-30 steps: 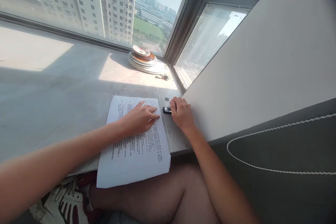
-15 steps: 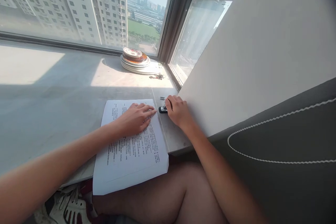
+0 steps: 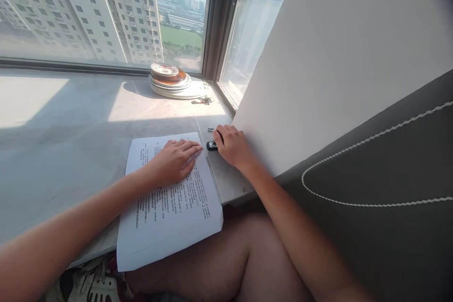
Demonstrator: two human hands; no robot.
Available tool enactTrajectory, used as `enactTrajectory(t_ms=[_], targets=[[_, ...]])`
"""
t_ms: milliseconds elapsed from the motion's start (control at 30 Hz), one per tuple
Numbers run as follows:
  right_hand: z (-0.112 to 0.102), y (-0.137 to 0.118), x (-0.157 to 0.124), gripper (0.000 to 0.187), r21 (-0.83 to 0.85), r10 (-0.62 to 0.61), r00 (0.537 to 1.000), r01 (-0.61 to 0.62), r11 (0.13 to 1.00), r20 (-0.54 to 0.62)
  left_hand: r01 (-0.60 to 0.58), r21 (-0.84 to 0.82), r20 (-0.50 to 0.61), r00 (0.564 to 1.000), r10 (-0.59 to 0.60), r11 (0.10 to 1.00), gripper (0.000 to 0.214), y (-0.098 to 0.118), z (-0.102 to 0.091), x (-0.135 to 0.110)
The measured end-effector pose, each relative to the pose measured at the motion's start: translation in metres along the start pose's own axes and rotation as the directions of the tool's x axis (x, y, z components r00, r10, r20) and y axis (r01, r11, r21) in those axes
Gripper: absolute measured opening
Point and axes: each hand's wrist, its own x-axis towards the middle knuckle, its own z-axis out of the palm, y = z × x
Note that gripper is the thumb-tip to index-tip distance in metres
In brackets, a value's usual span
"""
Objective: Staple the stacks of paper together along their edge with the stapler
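Note:
Printed sheets of paper (image 3: pixel 170 226) lie on the grey stone sill and overhang its front edge above my leg. My left hand (image 3: pixel 176 158) rests flat on the upper part of the paper, fingers stretched towards its right edge. Just right of that edge, my right hand (image 3: pixel 231 147) is wrapped round a small black stapler (image 3: pixel 211 146). Only the stapler's front end shows; the rest is under my fingers. The stapler and the paper are slightly apart. A short strip of staples (image 3: pixel 210 129) lies behind the stapler, partly covered by my hand.
A stack of plates (image 3: pixel 170 86) stands by the window corner, with a small bunch of keys or trinkets (image 3: pixel 202 100) in front. A white wall panel (image 3: pixel 318 66) rises close to my right arm. A beaded cord (image 3: pixel 332 200) hangs at right. A shoe (image 3: pixel 99 285) shows below the sill.
The whole view has shifted, so the scene sits a little further left. Both hands keep their places on the paper and the stapler. My right hand now covers more of the staples.

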Motion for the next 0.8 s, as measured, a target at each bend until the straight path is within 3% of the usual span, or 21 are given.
enactTrajectory(t_ms=[800], targets=[[-0.0005,-0.0006,-0.0003,0.034,0.015,0.003,1.0,-0.003,1.0,-0.001,0.002,0.0,0.011,1.0,-0.002,1.0,0.048,0.0016,-0.0023,0.0004]])
